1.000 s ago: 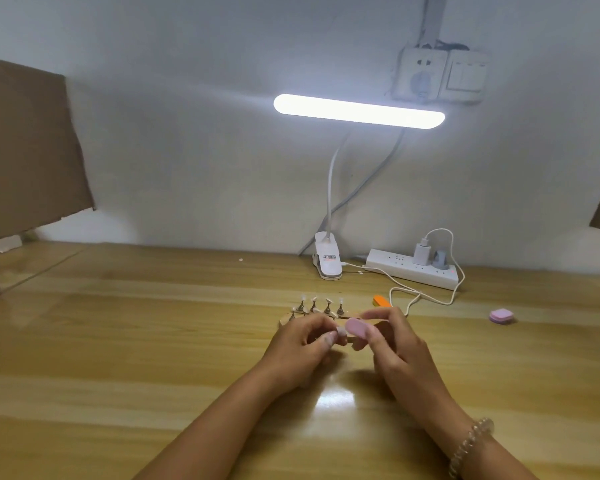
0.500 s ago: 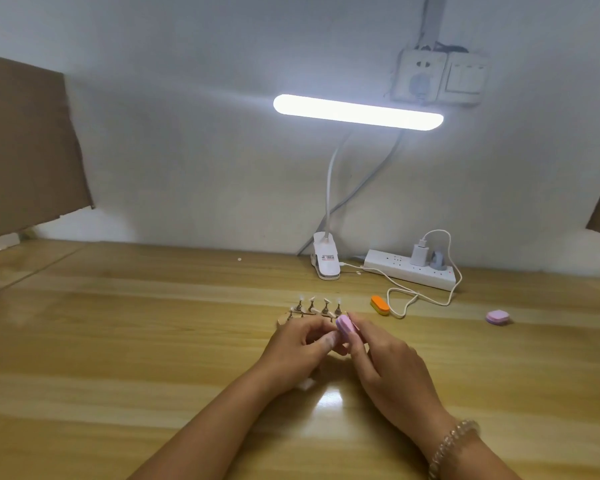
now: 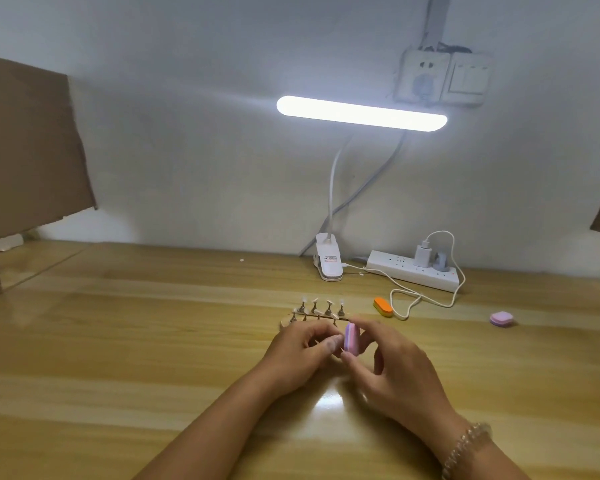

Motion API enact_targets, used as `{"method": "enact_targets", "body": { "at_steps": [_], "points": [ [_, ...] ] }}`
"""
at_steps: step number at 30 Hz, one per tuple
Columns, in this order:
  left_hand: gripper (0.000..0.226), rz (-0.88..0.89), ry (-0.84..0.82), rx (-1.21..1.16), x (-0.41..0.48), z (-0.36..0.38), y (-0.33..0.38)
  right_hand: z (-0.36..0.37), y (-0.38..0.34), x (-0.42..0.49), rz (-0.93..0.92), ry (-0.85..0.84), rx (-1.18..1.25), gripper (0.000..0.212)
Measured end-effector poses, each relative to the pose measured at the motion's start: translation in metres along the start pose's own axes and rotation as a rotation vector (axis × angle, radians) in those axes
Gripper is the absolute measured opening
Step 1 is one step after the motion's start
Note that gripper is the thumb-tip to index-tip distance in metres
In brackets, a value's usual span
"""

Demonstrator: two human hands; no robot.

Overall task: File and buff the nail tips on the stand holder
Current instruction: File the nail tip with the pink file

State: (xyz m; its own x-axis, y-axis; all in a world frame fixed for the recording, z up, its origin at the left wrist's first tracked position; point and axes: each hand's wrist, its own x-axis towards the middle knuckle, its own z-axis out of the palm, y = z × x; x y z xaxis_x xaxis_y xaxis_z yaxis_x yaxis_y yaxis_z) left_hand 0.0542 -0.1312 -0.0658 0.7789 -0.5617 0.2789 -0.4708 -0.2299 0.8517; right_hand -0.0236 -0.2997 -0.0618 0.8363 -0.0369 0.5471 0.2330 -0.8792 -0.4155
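Note:
A wooden stand holder [image 3: 312,316] with several small nail tips on metal pegs lies on the desk just beyond my hands. My right hand [image 3: 395,372] pinches a small pink and purple buffer block [image 3: 351,338] between thumb and fingers, held on edge. My left hand [image 3: 302,355] is curled right beside the block, its fingertips pinching something small that I cannot make out, touching the block's left face. The near row of pegs is partly hidden behind my fingers.
An orange buffer block [image 3: 382,306] lies right of the stand, and a pink one [image 3: 501,319] further right. A lamp clip [image 3: 328,261], a power strip [image 3: 414,271] and a looping white cable [image 3: 409,299] sit at the back. Cardboard [image 3: 28,147] stands left.
My right hand turned the pink block from flat to on edge and shifted slightly left against my left fingertips. The orange block came into view as the hand moved.

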Motion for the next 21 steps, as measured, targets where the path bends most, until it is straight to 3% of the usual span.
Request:
{"method": "enact_targets", "body": {
  "at_steps": [4,9,13,16,21],
  "points": [
    [0.018,-0.001,-0.006,-0.015,0.0013,-0.0003,-0.0017,-0.0026,0.0003,0.0046,0.084,0.031,0.087,0.034],
    [0.022,0.011,-0.004,-0.014,0.0023,-0.0013,-0.0029,-0.0003,-0.0023,0.0009,0.020,-0.034,0.057,0.033],
    [0.019,-0.027,0.005,-0.084,0.0018,0.0007,0.0020,-0.0029,0.0045,0.0083,0.168,0.078,0.231,0.027],
    [0.014,-0.040,0.031,-0.093,0.0014,0.0006,0.0018,-0.0020,0.0042,0.0054,0.160,0.086,0.285,0.028],
    [0.021,-0.041,0.020,-0.062,0.0017,0.0029,0.0032,0.0026,0.0010,0.0050,0.074,0.019,0.129,0.036]
  ]
}}
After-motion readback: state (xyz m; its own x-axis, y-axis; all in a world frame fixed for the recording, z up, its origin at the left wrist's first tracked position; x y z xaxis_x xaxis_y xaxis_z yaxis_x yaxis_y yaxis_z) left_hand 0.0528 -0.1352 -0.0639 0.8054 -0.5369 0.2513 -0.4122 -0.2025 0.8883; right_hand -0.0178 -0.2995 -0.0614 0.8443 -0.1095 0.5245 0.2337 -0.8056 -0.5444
